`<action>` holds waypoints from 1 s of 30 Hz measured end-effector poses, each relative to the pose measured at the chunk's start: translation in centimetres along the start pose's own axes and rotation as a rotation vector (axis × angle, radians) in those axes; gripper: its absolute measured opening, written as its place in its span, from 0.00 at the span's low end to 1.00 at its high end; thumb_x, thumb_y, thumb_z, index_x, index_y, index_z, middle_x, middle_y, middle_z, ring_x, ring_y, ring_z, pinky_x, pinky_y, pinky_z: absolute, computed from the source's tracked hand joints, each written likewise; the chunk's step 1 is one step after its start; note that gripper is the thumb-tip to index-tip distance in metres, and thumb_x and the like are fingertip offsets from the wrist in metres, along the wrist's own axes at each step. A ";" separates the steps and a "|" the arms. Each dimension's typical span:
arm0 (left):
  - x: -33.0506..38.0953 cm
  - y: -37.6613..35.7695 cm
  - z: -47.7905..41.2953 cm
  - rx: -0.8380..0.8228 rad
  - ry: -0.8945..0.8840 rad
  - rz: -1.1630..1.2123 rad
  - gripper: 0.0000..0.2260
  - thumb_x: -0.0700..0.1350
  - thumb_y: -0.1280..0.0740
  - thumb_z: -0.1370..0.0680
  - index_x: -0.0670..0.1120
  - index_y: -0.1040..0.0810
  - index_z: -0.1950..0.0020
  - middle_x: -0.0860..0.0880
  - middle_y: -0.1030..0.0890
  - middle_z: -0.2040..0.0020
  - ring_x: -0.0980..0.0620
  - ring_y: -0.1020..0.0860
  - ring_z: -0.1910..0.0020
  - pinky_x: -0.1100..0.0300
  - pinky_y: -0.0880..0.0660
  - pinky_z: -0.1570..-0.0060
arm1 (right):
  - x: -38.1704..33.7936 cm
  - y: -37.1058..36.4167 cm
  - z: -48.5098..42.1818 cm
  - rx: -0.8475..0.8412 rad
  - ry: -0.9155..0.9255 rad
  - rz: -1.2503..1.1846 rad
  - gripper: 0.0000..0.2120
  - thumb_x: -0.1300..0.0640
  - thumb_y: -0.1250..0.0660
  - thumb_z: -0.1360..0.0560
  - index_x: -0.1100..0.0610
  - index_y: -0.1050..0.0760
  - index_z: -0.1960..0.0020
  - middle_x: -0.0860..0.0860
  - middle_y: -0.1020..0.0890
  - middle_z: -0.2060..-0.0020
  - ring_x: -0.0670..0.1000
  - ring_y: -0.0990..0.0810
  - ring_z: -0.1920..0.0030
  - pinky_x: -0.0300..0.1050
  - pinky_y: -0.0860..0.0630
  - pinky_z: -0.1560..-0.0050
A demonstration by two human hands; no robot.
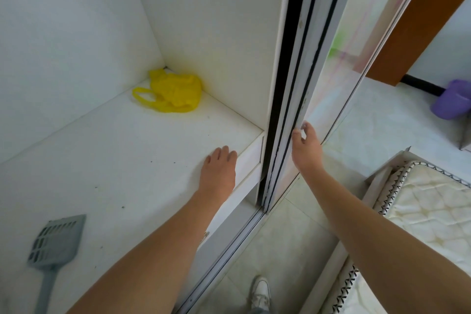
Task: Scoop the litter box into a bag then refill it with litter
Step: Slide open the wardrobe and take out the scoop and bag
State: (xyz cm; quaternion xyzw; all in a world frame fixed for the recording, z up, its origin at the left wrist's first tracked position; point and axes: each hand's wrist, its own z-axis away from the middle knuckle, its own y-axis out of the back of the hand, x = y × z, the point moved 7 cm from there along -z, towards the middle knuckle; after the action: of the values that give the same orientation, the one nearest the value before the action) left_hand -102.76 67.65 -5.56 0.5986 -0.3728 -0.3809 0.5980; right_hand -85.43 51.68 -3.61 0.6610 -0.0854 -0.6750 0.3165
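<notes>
Left of the sliding door (304, 58), the left hand (219, 168) rests flat and relaxed on the wardrobe shelf (114, 160), while the right hand (305, 145) grips the door's edge. Farther left, the yellow bag (173, 94) lies crumpled in the back corner and the grey scoop (57, 239) lies nearer the person. This looks like gathering supplies, so the next move is probably a reach for the bag.

Left hand (219, 168) flat on the white shelf (114, 148), right hand (304, 145) gripping the sliding door (302, 71) edge, crumpled yellow bag (169, 93) in the back corner, grey litter scoop (54, 239) lower left, purple plastic object (451, 99) on tiled floor, quilted mattress (433, 201) right, 1 white shoe (260, 290) below.
</notes>
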 end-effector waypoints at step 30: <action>-13.7 8.7 20.1 0.273 0.355 0.073 0.24 0.56 0.51 0.20 0.45 0.19 0.46 0.49 0.16 0.53 0.46 0.19 0.56 0.51 0.24 0.51 | -15.6 -13.3 24.2 -0.435 0.817 0.795 0.24 0.43 0.46 0.18 0.52 0.33 0.26 0.49 0.26 0.30 0.51 0.31 0.30 0.48 0.31 0.34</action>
State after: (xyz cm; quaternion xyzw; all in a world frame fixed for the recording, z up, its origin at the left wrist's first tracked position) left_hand -126.74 71.28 3.42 0.7176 -0.3312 -0.1940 0.5811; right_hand -113.66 63.19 5.08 0.7041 -0.0577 -0.1991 0.6792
